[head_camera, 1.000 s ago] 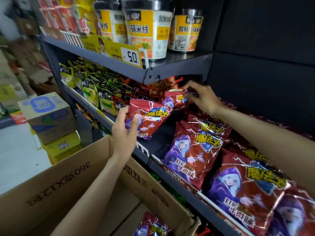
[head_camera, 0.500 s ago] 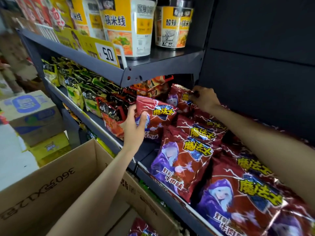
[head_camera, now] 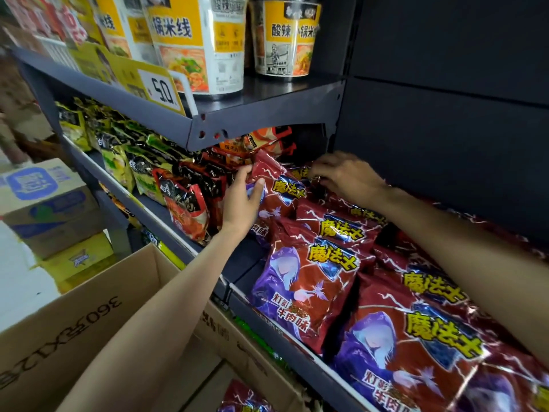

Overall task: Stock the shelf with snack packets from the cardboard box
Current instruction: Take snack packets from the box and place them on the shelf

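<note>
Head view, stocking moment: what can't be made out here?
- Right hand: its fingertips are buried among the red packets at the back of the shelf, so its grip is unclear.
- Cardboard box: the frame's bottom edge cuts off its inside; only one packet in the box shows.
- Price tag: blurred and tilted, small print unreadable.
- Held packet: the left hand covers its left side.

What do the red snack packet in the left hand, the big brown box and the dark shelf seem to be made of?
Red snack packet: glossy plastic film, probably; it crinkles and glints. Big brown box: matte cardboard with printed lettering. Dark shelf: painted metal, likely; thin folded edge with punched holes.
</note>
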`<state>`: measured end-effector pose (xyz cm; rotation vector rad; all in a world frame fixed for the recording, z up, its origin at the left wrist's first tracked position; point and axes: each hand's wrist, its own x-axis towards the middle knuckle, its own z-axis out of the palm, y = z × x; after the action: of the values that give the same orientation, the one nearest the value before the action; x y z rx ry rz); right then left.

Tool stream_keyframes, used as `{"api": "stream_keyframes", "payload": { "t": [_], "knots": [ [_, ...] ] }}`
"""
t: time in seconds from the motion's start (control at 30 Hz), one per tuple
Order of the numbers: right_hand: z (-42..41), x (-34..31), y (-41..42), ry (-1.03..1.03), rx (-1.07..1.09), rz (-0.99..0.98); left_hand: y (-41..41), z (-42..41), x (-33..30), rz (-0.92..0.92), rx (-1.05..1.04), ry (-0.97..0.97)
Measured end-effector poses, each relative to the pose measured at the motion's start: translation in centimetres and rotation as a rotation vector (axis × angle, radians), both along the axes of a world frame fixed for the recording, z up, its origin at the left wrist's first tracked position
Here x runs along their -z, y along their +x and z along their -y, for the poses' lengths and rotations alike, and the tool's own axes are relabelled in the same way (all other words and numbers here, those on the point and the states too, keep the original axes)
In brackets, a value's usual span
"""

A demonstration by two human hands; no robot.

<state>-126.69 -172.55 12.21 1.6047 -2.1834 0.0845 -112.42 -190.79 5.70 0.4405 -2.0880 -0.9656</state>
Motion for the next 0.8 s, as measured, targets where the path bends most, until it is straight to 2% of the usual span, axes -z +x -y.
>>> {"api": "stream_keyframes", "payload": {
  "t": [0.07, 0.17, 0.27, 0.33, 0.4, 0.47, 0.57, 0.7, 0.8],
  "knots": [
    [0.8, 0.8, -0.2, 0.177, 0.045, -0.086, 0.5, 0.4, 0.4, -0.015, -0.052, -0.051],
    [1.8, 1.4, -0.5, 0.247, 0.167, -0.096, 1.4, 1.0, 1.4, -0.061, -0.109, -0.097],
    [2.3, 1.2, -0.6, 0.331, 0.246, 0.116, 1.2, 1.1, 1.7, -0.131, -0.154, -0.031],
    [2.1, 0.9, -0.6, 0.258, 0.193, 0.324, 0.4, 0.7, 1.3, -0.172, -0.157, 0.016],
    [1.5, 0.4, -0.3, 0.099, 0.124, 0.442, -0.6, 0.0, 0.8, -0.187, -0.149, 0.002],
    [1.0, -0.1, 0.0, -0.005, 0.095, 0.475, -1.4, -0.7, 0.7, -0.218, -0.135, -0.044],
    [0.3, -0.2, 0.2, 0.017, 0.105, 0.435, -2.4, -1.1, 1.3, -0.259, -0.133, -0.074],
    [0.0, 0.5, 0.1, 0.123, 0.139, 0.455, -3.3, -1.4, 2.6, -0.112, -0.073, 0.042],
    [0.3, 0.7, 0.1, 0.172, 0.127, 0.360, -4.1, -1.8, 2.6, 0.120, -0.029, -0.118]
  ]
}}
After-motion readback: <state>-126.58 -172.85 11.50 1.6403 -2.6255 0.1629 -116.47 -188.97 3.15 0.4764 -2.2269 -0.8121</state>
